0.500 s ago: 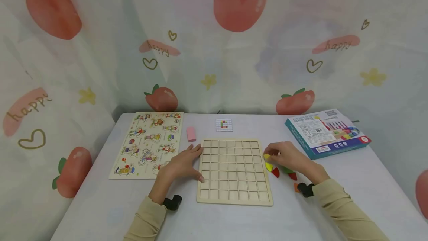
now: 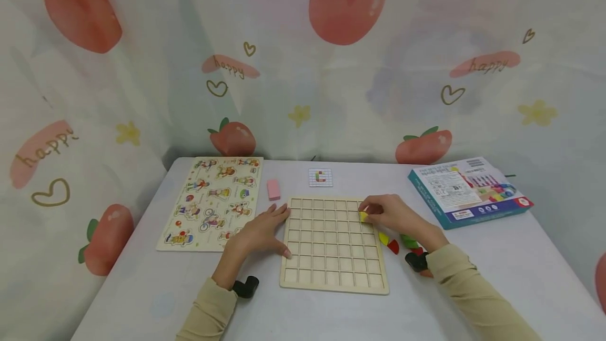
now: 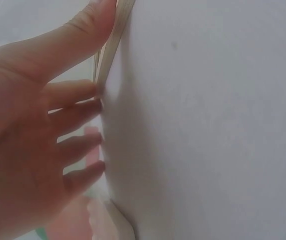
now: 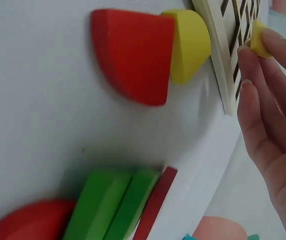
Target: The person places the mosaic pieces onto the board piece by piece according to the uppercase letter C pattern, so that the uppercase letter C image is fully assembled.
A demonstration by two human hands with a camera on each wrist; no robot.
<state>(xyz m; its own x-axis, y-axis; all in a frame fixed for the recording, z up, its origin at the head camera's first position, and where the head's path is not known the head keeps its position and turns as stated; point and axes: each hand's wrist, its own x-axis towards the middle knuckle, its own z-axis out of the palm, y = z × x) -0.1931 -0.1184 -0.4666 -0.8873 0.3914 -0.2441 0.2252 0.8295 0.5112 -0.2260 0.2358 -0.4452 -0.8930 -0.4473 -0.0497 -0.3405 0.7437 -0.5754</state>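
Pinching a small yellow piece (image 4: pixel 258 41) between its thumb and fingers, the right hand (image 2: pixel 399 218) is at the far right corner of a wooden board (image 2: pixel 331 249) full of little squares. I cannot tell if the held piece touches the board. The left hand (image 2: pixel 258 233) has its fingers spread out, with its thumb and fingertips at the left edge of the board. Just beside the right edge, a second yellow piece (image 4: pixel 190 47) sits on the white table (image 2: pixel 274 314), next to a red piece (image 4: pixel 132 52) with a round side. Near them are two green pieces (image 4: pixel 96 205) side by side, with a thin red piece (image 4: pixel 155 204) close to one and a big round red piece (image 4: pixel 30 223) close to the other. Behind the board lie a pink block (image 2: pixel 273 190) and a small card (image 2: pixel 320 178). On the left is a flat picture puzzle (image 2: pixel 198 209), and on the right is a box (image 2: pixel 466 193) with a blue-green side
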